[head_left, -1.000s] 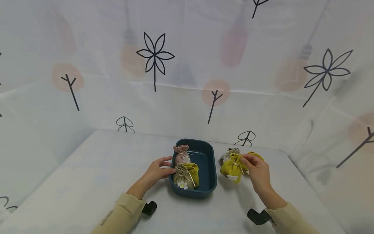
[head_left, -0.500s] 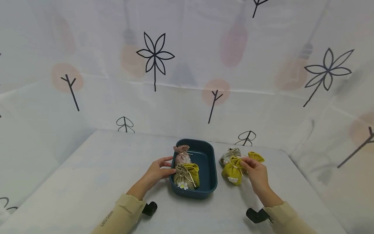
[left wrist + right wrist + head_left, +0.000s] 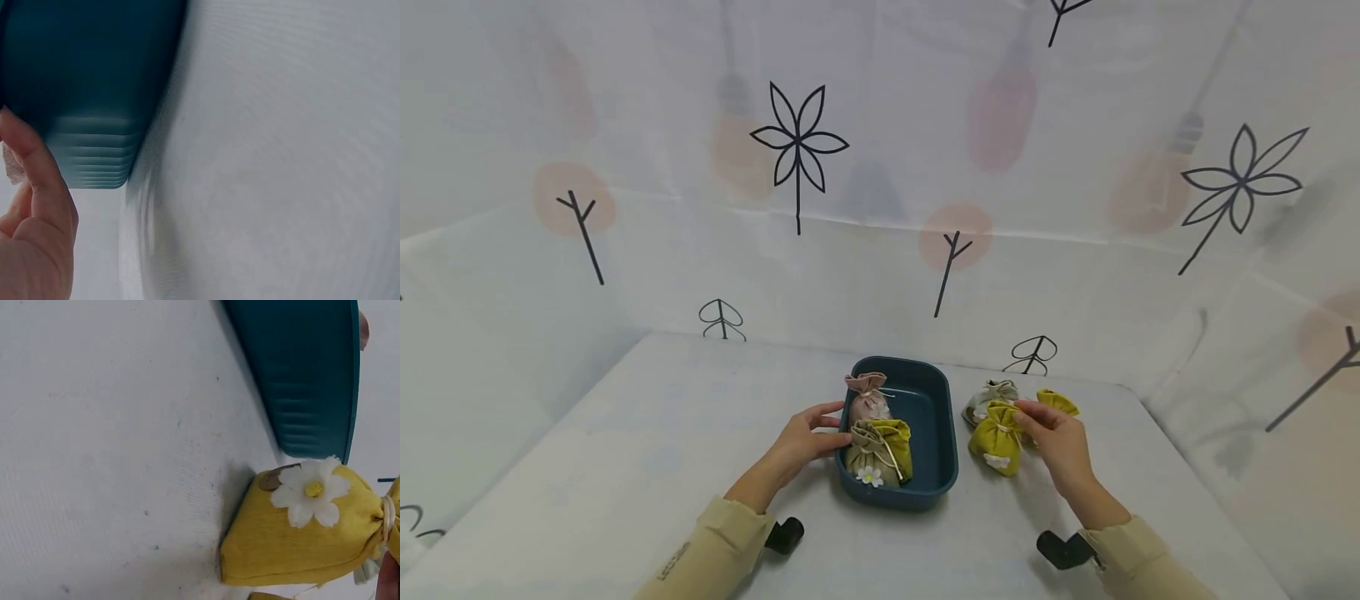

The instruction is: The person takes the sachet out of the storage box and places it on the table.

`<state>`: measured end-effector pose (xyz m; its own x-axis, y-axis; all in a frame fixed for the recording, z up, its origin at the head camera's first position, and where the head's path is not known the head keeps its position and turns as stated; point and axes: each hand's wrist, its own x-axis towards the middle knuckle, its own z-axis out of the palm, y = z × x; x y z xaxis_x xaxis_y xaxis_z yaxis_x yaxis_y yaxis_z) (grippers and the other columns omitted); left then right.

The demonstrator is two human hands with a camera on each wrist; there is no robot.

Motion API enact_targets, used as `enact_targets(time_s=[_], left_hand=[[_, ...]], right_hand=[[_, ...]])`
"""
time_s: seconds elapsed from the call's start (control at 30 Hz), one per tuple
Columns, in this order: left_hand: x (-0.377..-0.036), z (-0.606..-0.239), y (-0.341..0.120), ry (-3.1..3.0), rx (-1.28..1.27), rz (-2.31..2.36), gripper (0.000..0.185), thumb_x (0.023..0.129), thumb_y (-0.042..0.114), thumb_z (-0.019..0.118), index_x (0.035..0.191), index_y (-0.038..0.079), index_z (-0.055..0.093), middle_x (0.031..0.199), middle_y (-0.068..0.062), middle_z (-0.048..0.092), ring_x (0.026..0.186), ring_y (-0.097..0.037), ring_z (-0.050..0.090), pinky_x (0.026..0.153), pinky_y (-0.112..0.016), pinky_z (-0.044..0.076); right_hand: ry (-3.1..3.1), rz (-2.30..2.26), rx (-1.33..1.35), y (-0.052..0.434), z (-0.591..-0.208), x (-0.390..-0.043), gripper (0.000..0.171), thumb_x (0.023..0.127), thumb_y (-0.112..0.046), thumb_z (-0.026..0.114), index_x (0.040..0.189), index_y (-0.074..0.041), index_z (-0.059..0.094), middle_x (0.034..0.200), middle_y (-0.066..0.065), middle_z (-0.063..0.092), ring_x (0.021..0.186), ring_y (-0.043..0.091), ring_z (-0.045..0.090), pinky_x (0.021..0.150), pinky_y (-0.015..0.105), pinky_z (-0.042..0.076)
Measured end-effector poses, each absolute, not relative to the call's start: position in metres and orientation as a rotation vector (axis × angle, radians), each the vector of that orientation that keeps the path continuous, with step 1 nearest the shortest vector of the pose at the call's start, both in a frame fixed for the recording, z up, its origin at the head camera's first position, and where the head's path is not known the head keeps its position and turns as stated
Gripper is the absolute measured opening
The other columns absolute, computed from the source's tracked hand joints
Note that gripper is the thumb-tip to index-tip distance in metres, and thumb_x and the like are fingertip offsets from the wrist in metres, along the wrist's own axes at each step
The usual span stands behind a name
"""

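My left hand [image 3: 805,435] holds the left rim of a dark teal plastic bin [image 3: 891,497], its fingertips along the edge. Inside lie a pink drawstring pouch [image 3: 868,400], a beige one with a white flower [image 3: 867,454] and a yellow one [image 3: 898,435] partly behind it. To the right of the bin, my right hand [image 3: 1063,442] pinches the gathered neck of a yellow drawstring pouch [image 3: 996,448]. The right wrist view shows that pouch's white felt flower [image 3: 312,490] with a yellow centre; its base is close over the table.
Behind the held pouch lie a grey-green pouch [image 3: 991,395] and another yellow pouch [image 3: 1057,401], partly hidden by the right hand. A white cloth [image 3: 700,525] covers the table, and a printed curtain [image 3: 865,275] stands at its back edge.
My right hand has drawn the yellow pouch slightly downward, and it hangs more upright, with more of the pouches behind showing. Since half a second ago little has moved; the left hand and bin are still.
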<state>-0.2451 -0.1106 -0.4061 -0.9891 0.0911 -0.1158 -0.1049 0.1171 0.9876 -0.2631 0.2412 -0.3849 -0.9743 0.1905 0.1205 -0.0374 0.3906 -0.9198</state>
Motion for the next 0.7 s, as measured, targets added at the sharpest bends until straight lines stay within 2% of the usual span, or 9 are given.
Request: enact_targets(time_s=[0.1, 0.3, 0.53, 0.7], left_hand=[[-0.249, -0.413, -0.111, 2.229, -0.013, 2.003, 0.063, 0.079, 0.006, 0.075, 0.135, 0.006, 0.047, 0.117, -0.018, 0.052, 0.089, -0.020, 0.060, 0.075, -0.035, 0.054], [-0.252, -0.417, -0.111, 2.235, -0.023, 2.006, 0.063, 0.078, 0.007, 0.076, 0.135, 0.008, 0.049, 0.117, -0.017, 0.052, 0.088, -0.020, 0.061, 0.075, -0.035, 0.054], [-0.252, -0.416, -0.112, 2.235, -0.022, 2.002, 0.063, 0.078, 0.008, 0.076, 0.135, 0.008, 0.049, 0.117, -0.017, 0.052, 0.089, -0.020, 0.060, 0.075, -0.035, 0.054], [-0.253, -0.417, -0.112, 2.231, -0.016, 2.005, 0.063, 0.078, 0.007, 0.076, 0.134, 0.008, 0.049, 0.117, -0.017, 0.052, 0.088, -0.020, 0.060, 0.075, -0.035, 0.054]], right_hand=[[-2.412, 1.624, -0.072, 0.243, -0.382, -0.262, 0.039, 0.087, -0.024, 0.067, 0.114, 0.003, 0.062, 0.102, 0.003, 0.066, 0.081, 0.001, 0.057, 0.072, 0.022, 0.051], [-2.324, 1.659, 0.089, 0.256, -0.393, -0.275, 0.033, 0.084, -0.028, 0.071, 0.106, -0.004, 0.068, 0.098, 0.002, 0.068, 0.083, 0.007, 0.059, 0.064, 0.018, 0.049], [-2.428, 1.539, 0.023, 0.241, -0.369, -0.263, 0.040, 0.087, -0.031, 0.067, 0.114, -0.001, 0.063, 0.111, 0.011, 0.063, 0.093, 0.014, 0.059, 0.073, 0.017, 0.049], [-2.407, 1.579, 0.037, 0.233, -0.362, -0.261, 0.041, 0.087, -0.029, 0.067, 0.113, 0.001, 0.063, 0.107, 0.009, 0.065, 0.088, 0.010, 0.059, 0.071, 0.016, 0.049]])
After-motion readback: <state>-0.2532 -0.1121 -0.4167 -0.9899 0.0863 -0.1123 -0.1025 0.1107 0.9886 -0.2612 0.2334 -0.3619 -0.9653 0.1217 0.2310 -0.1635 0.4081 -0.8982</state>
